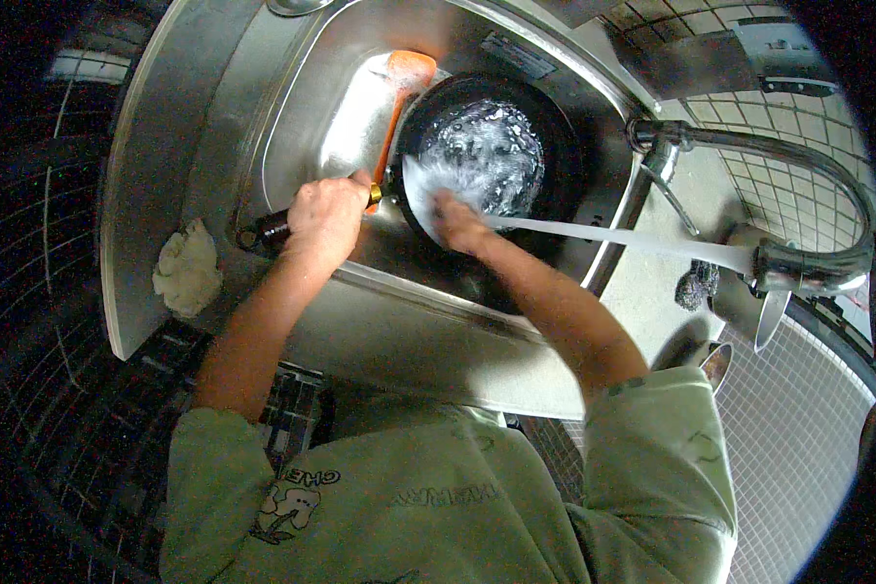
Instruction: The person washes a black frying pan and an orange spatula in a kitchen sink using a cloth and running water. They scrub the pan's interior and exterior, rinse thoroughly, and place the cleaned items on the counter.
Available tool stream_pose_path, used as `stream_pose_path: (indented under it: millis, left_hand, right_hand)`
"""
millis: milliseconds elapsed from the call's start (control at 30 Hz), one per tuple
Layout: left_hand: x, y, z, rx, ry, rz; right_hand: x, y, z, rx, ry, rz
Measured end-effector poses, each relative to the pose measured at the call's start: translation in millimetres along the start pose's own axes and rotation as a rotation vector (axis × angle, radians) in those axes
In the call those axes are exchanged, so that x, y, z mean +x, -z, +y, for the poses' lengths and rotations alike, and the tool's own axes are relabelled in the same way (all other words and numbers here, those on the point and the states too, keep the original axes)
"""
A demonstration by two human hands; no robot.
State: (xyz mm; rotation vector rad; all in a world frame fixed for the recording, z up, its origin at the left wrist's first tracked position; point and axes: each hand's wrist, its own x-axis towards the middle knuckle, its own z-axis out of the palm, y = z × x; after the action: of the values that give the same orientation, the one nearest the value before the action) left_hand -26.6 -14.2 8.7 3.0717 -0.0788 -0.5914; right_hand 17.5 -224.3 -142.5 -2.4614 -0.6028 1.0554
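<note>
A dark frying pan [566,139] with swirling water in it sits in the stainless steel sink [292,131]. My left hand [328,215] is closed around the pan's dark handle [271,228], near its gold-coloured collar. Inside the pan's near left edge is my right hand [458,223], its fingers blurred by splashing water; whether it holds something cannot be told. A stream of water runs from the chrome faucet [788,266] across to the pan beside my right hand. An orange spatula [399,109] lies in the sink to the left of the pan, its lower end near my left hand.
A crumpled pale cloth [188,271] lies on the counter at left. To the right are a metal scouring pad [696,283] and a small metal pan or bowl [717,365]. A knife with a black handle [799,87] is at the upper right, near the tiled wall [810,128].
</note>
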Motion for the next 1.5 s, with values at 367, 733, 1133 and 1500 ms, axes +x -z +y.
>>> stream_pose_path:
  millis: [367, 733, 1133, 1500]
  left_hand:
    - [-1.3, -0.7, -3.9, -0.04, -0.041, 0.052]
    - [-3.0, -0.3, -5.4, -0.014, -0.08, 0.082]
    - [-1.6, 6.1, -3.1, -0.013, -0.023, 0.046]
    - [0.2, 0.5, -3.6, -0.035, -0.006, 0.06]
  right_hand:
    - [-2.8, 62.6, 154.8, -0.61, -0.241, -0.113]
    - [87.1, 93.5, -10.0, 0.357, 0.404, 0.493]
    - [11.2, 118.0, 132.3, -0.876, 0.524, -0.058]
    - [16.9, 97.9, 154.6, -1.192, 0.184, 0.201]
